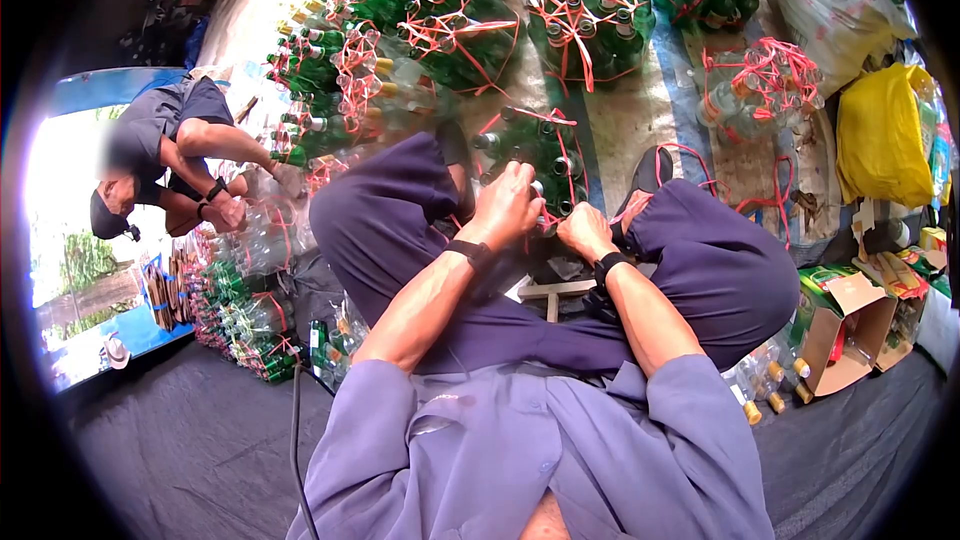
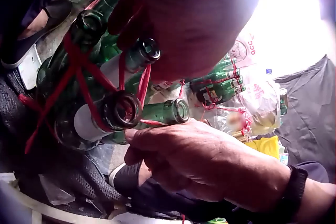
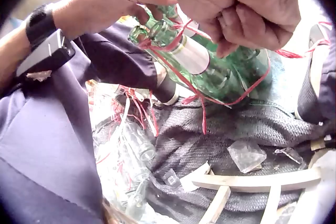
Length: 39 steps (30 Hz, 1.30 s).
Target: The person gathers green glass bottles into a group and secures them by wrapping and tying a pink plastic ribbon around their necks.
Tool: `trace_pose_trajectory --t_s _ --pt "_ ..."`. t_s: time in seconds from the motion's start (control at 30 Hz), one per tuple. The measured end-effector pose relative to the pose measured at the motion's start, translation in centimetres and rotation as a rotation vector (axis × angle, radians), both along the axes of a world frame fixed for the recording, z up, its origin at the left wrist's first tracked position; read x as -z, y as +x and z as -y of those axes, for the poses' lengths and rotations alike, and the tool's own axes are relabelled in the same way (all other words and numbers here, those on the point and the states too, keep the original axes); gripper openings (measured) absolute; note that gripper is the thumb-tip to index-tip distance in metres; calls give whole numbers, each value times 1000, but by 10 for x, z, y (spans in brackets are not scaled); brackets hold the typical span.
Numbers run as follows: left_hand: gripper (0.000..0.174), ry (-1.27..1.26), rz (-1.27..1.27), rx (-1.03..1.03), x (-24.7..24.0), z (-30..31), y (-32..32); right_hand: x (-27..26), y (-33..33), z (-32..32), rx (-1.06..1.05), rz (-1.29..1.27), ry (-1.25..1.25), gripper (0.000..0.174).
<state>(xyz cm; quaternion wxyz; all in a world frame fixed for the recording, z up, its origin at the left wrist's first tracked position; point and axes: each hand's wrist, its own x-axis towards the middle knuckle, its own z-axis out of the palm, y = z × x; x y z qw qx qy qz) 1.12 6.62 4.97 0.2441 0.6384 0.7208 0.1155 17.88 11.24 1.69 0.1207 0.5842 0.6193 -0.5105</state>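
Between the person's legs stands a bundle of green glass bottles (image 1: pixel 520 146), with red string (image 2: pixel 80 62) crossing around their necks. The left hand (image 1: pixel 505 206) is over the near-left side of the bundle, fingers bent at the string among the necks. At the bundle's near-right edge, the right hand (image 1: pixel 587 233) has its fingers curled, pinching string beside a bottle mouth. In the right wrist view, string (image 3: pixel 203 98) also loops low around the bottles (image 3: pixel 223 79), and one bottle has a pale label. The hands partly hide the necks and the exact grip points.
More string-tied bottle bundles (image 1: pixel 585 25) stand ahead and to the left. Another person (image 1: pixel 165 140) bends over bottles at left. Clear bottles (image 1: pixel 745 95), a yellow bag (image 1: pixel 880 135) and an open carton (image 1: pixel 845 335) are at right. A wooden frame (image 3: pixel 252 182) lies near the bundle.
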Motion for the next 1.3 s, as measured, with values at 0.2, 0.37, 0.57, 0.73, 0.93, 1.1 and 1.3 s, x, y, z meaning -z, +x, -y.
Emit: trace_pose_trajectory --t_s 0.2,0.37,0.57,0.73,0.93,1.1,1.3 --pt "72 -38 0 70 -6 6 7 14 -1 2 0 12 8 33" --pt "95 -165 -43 139 -12 10 11 12 0 -1 -26 -2 -35 31" --pt "109 -284 -113 126 -6 14 22 18 0 0 -14 -21 -10 30" --pt "102 -67 -216 148 9 20 22 22 7 3 -29 -67 15 29" --pt "90 -38 -221 136 14 21 23 94 23 21 -216 -163 266 25" --pt "86 -41 -215 136 15 21 21 67 33 14 -87 -218 309 27" --pt "84 -73 -208 126 19 22 21 22 38 2 -241 -230 300 23"
